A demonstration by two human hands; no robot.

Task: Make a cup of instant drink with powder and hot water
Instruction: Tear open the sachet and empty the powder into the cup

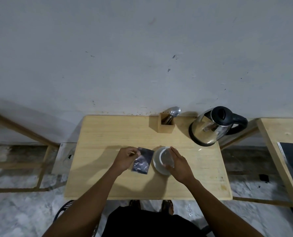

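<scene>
Sachet on the counter, just left of the cup, long axis running away from the person. Left hand pinches its top-left corner; right hand wraps the cup's right side. Likely next: tear, tip rightward into cup.

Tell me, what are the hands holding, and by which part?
Left hand pinches the dark sachet at its top corner; right hand grips the white cup by its side.

Pale wooden table carries: white cup, dark sachet, steel kettle, wooden spoon holder.
</scene>
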